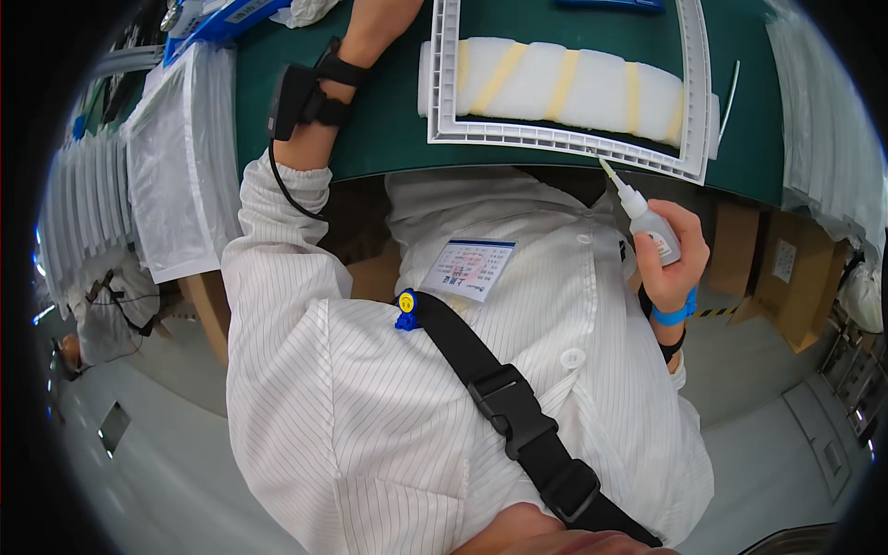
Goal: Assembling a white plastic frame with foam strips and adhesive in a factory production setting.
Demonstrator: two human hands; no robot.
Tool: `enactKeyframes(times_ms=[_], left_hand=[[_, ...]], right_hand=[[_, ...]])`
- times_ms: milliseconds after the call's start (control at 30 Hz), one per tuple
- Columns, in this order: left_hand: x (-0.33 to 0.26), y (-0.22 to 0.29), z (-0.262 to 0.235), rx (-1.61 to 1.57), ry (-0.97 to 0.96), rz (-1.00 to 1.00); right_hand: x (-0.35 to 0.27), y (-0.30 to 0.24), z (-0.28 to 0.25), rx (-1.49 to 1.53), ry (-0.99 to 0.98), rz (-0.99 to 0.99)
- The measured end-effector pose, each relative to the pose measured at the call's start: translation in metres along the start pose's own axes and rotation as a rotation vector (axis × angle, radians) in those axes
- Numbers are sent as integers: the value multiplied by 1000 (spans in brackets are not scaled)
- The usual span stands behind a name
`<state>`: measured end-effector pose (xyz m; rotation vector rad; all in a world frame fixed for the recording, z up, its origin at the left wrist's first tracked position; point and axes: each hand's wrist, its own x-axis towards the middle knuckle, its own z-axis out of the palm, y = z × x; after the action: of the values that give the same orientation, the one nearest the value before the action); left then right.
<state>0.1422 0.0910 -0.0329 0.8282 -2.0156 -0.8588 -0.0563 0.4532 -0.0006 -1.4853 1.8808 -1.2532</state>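
My right hand (672, 254) is closed around a small squeeze bottle (659, 236) with a white cap and a long thin nozzle. The nozzle tip meets or nearly meets the near edge of a white plastic frame (555, 139), whose rim is divided into small cells. Beneath the frame lies a white foam pad (597, 88) bound with yellow tape strips. My left hand (387, 13) reaches to the top edge of the picture, left of the frame; its fingers are cut off from view. A black device is strapped round my left wrist.
The frame rests on a green work table (384, 125). A blue object (610, 5) lies inside the frame, and a thin white strip (730, 106) to its right. Plastic-wrapped panels (180, 157) stand at left, more (828, 120) at right. Cardboard boxes (786, 268) are below the table.
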Motion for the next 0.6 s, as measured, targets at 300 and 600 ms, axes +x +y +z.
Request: enactKeyframes(times_ms=[300, 600], left_hand=[[0, -3, 6, -13, 14, 66], [0, -6, 6, -60, 17, 92]], right_hand=[[18, -31, -13, -214, -16, -113], [30, -46, -15, -285, -83, -138]])
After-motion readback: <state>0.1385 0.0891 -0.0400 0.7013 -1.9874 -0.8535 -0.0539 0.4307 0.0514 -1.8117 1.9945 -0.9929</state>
